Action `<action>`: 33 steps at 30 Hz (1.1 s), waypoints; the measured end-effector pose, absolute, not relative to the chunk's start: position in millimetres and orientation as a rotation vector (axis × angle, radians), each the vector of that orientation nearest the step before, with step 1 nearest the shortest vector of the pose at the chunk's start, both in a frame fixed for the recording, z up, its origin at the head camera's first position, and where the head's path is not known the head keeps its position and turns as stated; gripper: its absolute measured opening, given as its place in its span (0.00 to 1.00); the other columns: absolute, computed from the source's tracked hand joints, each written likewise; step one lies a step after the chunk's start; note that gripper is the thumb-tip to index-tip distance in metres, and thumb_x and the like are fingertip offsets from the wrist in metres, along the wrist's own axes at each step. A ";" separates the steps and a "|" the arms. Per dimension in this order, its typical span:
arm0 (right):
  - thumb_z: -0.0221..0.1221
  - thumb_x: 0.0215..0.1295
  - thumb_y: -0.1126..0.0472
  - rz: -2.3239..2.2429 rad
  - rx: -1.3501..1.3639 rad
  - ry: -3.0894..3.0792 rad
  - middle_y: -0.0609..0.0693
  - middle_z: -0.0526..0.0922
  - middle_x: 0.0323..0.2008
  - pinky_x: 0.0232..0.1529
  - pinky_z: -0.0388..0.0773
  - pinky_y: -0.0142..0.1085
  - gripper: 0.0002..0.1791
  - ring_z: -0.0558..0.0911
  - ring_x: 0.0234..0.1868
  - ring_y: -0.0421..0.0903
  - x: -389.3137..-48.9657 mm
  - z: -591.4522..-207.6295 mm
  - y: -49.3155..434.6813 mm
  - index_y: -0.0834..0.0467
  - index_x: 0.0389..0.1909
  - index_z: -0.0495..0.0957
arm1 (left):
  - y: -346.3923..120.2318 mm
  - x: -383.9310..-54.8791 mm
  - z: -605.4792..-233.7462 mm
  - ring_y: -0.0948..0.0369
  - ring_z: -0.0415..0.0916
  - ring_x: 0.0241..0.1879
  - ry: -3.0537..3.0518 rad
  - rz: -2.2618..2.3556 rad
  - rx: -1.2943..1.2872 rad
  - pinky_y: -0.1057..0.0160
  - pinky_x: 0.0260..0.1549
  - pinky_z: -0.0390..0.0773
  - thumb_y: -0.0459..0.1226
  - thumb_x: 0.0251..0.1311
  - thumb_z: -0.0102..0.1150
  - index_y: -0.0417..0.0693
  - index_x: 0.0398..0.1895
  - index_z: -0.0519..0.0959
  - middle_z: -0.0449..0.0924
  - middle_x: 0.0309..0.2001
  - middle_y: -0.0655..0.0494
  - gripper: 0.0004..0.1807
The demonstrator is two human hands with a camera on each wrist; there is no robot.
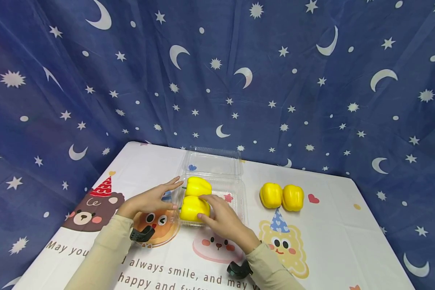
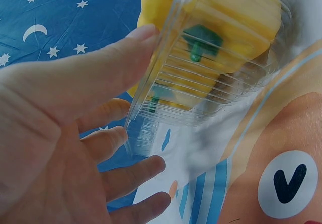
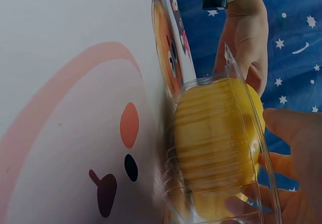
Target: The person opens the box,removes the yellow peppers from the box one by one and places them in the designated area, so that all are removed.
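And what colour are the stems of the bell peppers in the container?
Green; the stems show best in the left wrist view, through the clear container.

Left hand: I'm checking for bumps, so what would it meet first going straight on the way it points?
Probably the clear container, at its left rim, then the farther yellow pepper inside; whether the left hand touches that rim is unclear.
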State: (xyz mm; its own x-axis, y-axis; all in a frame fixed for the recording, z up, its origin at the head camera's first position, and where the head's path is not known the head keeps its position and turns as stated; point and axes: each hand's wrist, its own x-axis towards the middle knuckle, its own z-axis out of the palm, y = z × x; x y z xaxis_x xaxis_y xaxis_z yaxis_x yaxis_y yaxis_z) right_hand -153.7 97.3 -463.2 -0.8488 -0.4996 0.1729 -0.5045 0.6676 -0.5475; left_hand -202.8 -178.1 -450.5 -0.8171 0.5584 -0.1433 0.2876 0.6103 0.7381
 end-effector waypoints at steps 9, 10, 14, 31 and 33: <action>0.65 0.66 0.47 0.908 0.877 -2.903 0.49 0.78 0.66 0.62 0.78 0.44 0.35 0.79 0.57 0.45 -156.3 -462.5 91.3 0.52 0.72 0.67 | -178.5 -203.6 -451.6 0.35 0.43 0.80 2.473 1.051 0.685 0.28 0.73 0.52 0.43 0.63 0.67 0.46 0.80 0.56 0.40 0.83 0.41 0.45; 0.65 0.66 0.47 0.908 0.878 -2.905 0.50 0.78 0.66 0.64 0.78 0.45 0.36 0.79 0.60 0.46 -156.6 -462.5 90.7 0.52 0.72 0.67 | -178.5 -203.7 -451.6 0.35 0.42 0.80 2.472 1.053 0.685 0.28 0.73 0.52 0.43 0.63 0.67 0.46 0.80 0.56 0.40 0.83 0.41 0.45; 0.66 0.66 0.46 0.919 0.872 -2.927 0.50 0.77 0.67 0.67 0.76 0.48 0.38 0.78 0.64 0.48 -157.6 -463.0 89.0 0.52 0.73 0.66 | -178.3 -204.0 -451.6 0.35 0.42 0.80 2.476 1.050 0.687 0.28 0.72 0.52 0.43 0.63 0.67 0.45 0.80 0.56 0.40 0.83 0.41 0.45; 0.66 0.65 0.44 1.022 0.854 -2.972 0.50 0.78 0.66 0.63 0.78 0.48 0.39 0.79 0.59 0.47 -161.2 -462.9 89.2 0.50 0.74 0.64 | -178.3 -203.9 -451.2 0.34 0.43 0.79 2.482 1.038 0.688 0.27 0.72 0.52 0.42 0.64 0.66 0.45 0.80 0.56 0.40 0.83 0.40 0.44; 0.66 0.65 0.45 1.027 0.853 -2.962 0.50 0.78 0.66 0.63 0.78 0.48 0.39 0.80 0.59 0.47 -161.2 -463.1 89.7 0.51 0.74 0.65 | -178.2 -204.0 -451.4 0.33 0.43 0.79 2.485 1.034 0.692 0.27 0.72 0.52 0.42 0.63 0.66 0.45 0.80 0.56 0.40 0.83 0.40 0.44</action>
